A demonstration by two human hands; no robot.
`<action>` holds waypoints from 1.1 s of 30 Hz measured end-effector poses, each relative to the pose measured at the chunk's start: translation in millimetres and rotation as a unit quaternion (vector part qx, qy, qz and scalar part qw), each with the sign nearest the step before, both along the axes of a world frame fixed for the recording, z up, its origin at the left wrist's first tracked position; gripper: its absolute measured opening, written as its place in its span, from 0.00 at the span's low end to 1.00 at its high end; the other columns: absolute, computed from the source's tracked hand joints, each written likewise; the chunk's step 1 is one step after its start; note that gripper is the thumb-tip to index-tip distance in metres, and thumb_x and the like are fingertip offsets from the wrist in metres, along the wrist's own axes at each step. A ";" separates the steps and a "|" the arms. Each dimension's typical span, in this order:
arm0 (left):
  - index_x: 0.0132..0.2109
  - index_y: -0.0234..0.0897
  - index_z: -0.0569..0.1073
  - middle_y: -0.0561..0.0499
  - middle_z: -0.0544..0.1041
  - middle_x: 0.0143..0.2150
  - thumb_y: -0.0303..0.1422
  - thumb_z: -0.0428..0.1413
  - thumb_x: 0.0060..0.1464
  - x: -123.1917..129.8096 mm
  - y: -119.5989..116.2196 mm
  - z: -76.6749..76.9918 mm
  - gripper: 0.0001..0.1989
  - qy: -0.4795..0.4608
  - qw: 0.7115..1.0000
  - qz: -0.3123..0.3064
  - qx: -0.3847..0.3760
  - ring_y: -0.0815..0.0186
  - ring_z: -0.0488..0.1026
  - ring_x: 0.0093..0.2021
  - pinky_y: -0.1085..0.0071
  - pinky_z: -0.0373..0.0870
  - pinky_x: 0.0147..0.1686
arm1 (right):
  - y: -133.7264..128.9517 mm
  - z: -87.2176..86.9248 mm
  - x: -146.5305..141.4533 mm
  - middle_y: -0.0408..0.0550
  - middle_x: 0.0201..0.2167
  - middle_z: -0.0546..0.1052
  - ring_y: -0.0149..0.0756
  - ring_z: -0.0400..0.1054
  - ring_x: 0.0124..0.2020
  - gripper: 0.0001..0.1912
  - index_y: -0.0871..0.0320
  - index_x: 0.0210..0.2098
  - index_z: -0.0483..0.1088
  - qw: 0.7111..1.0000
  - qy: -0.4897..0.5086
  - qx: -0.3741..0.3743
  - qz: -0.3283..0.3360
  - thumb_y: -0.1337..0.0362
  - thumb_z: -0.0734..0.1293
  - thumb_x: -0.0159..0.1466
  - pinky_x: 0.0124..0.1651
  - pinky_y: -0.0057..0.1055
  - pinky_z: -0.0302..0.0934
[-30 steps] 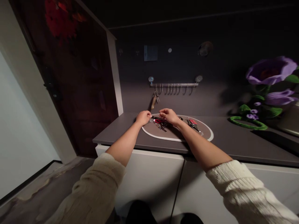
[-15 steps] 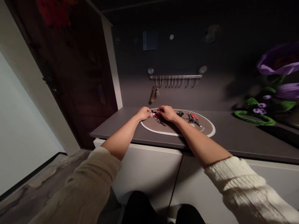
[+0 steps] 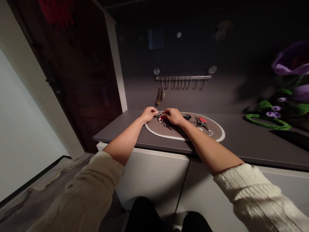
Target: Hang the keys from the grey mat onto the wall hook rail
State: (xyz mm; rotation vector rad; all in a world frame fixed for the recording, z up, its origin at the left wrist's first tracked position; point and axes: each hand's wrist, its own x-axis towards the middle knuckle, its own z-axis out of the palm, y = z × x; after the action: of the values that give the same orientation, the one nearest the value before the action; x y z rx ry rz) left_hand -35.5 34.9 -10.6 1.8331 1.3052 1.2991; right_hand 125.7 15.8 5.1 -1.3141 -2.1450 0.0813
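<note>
Both hands are over the left part of an oval brown mat with a white rim. My left hand pinches a small shiny piece at the top of a key bunch, which has a ring and a red item. Close on its right, my right hand has its fingers curled at the red item of that bunch; its fingertips are partly hidden. Farther right on the mat lie a dark key item and another set of keys with a red tag.
A clear hook rail on the dark wall carries one set of keys with a brown fob. Purple flowers with a green ring base stand at the right of the grey counter. A dark door is at the left.
My left hand has risen slightly with its fingers pinched, and a silver ring now shows below it. The right hand has stayed nearly in place. The view has shifted a little.
</note>
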 end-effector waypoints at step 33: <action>0.33 0.29 0.68 0.50 0.73 0.29 0.29 0.57 0.47 9.1 -15.6 17.1 0.07 -0.255 0.951 -0.162 -0.062 0.74 0.70 0.26 0.78 0.65 0.25 | -5.6 5.3 -0.3 0.46 0.28 0.72 0.31 0.61 0.30 0.04 0.60 0.29 0.69 0.986 0.076 0.133 0.065 0.67 0.63 0.55 0.36 0.27 0.53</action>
State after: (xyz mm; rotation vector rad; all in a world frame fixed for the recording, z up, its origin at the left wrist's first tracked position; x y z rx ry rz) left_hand -26.5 19.2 6.5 1.4162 0.7534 1.3506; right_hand 125.4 10.2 10.3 -0.9835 -2.0292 -0.0486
